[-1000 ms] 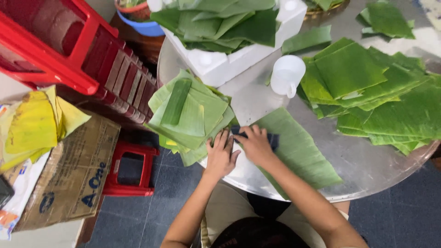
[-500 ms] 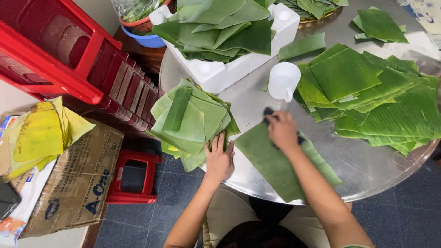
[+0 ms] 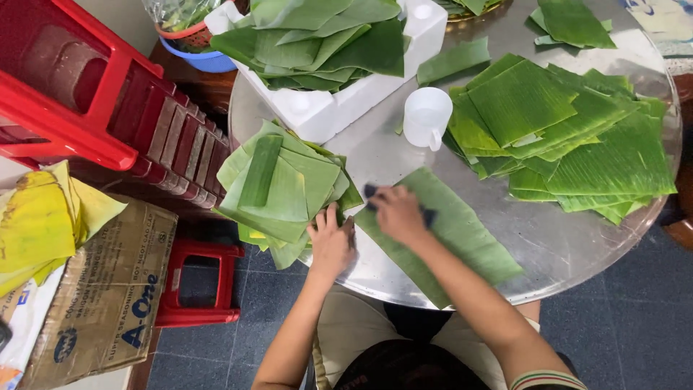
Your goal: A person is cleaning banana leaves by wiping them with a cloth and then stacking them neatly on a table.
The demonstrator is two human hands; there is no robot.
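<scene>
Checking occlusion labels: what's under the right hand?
A dark cloth shows at both sides of the right hand, pressed onto a banana leaf lying on the metal table. The cloth's middle is covered by the hand.

This looks like a small food-prep spot, a home or street-stall workspace, not a proper kitchen. A round steel table (image 3: 548,245) fills the centre, heaped at two o'clock with cut banana leaves (image 3: 563,123). A white foam box (image 3: 339,108) of leaves sits at twelve, stacked red plastic stools (image 3: 79,87) at ten, a worn cardboard carton (image 3: 101,296) at eight on dark floor tiles (image 3: 621,339).
</scene>
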